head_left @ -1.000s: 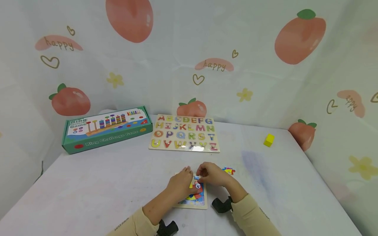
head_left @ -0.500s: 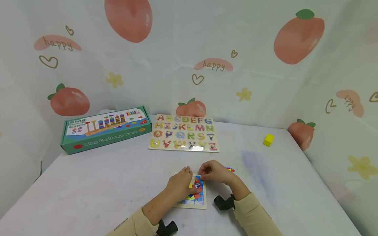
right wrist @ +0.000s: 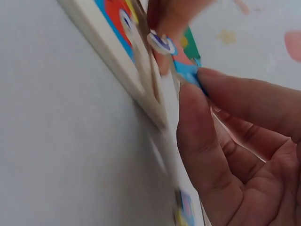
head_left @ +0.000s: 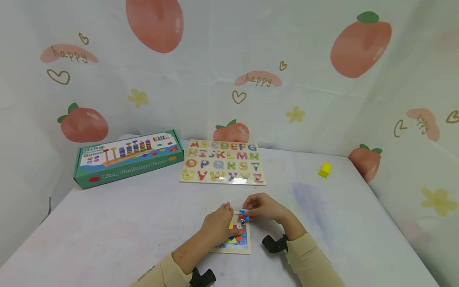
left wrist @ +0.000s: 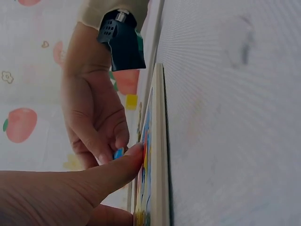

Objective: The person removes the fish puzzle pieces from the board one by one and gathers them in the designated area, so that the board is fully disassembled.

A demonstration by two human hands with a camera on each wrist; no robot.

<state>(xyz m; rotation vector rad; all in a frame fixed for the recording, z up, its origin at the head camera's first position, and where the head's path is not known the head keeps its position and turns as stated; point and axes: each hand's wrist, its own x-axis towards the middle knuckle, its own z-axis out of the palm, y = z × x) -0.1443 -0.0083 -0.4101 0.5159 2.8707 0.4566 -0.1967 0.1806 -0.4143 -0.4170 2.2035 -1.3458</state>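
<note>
A small jigsaw puzzle in a pale wooden frame (head_left: 233, 251) lies on the table near the person. My left hand (head_left: 217, 224) rests across its left part, fingers extended toward the far edge, and hides much of the picture. Its thumb (left wrist: 123, 165) touches the puzzle's surface. At the far right corner my right hand (head_left: 264, 208) pinches a blue and red puzzle piece (right wrist: 186, 68) with a printed eye between thumb and forefinger. The piece is tilted above the frame's corner. Another loose puzzle piece (right wrist: 186, 207) lies on the table beyond the corner, hidden in the head view.
A wooden alphabet board (head_left: 223, 162) lies behind the puzzle. To its left stands a green Ring Challenge Game box (head_left: 129, 158). A yellow block (head_left: 325, 170) sits at the back right. A printed curtain (head_left: 201, 79) hangs behind the table.
My right hand has shifted slightly away and to the right, and the pinched piece now shows tilted at the frame's corner. The loose piece behind that hand has become hidden. My left hand stays put.
</note>
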